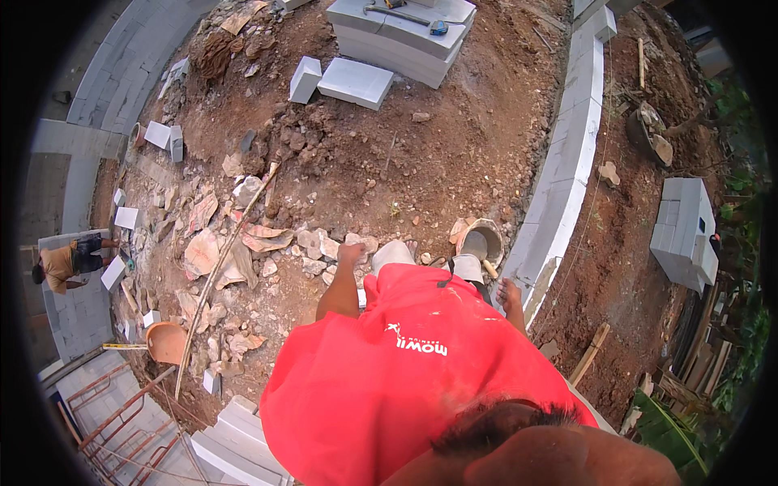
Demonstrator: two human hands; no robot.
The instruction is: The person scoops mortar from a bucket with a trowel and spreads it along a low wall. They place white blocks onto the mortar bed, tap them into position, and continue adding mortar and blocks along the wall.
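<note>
My left hand (pixel 351 253) hangs low beside my left knee, over stony ground; its fingers are too foreshortened to make out. On the other side, my right hand (pixel 509 293) is next to the low pale block wall (pixel 559 182), fingers loosely bent and apart, with nothing visible in them. Between my right leg and that wall stands a bucket (pixel 480 240) with grey material inside. A short light wooden handle (pixel 490 269) shows at its near side; what it belongs to is hidden. My red shirt (pixel 405 356) covers much of the lower view.
Broken stones (pixel 316 243) and a long pole (pixel 227 263) lie to the left, near an orange basin (pixel 167 342). Farther left, a person (pixel 63 263) bends over pale blocks. A hammer (pixel 397 14) and tape measure (pixel 438 27) rest on stacked blocks (pixel 393 44) ahead.
</note>
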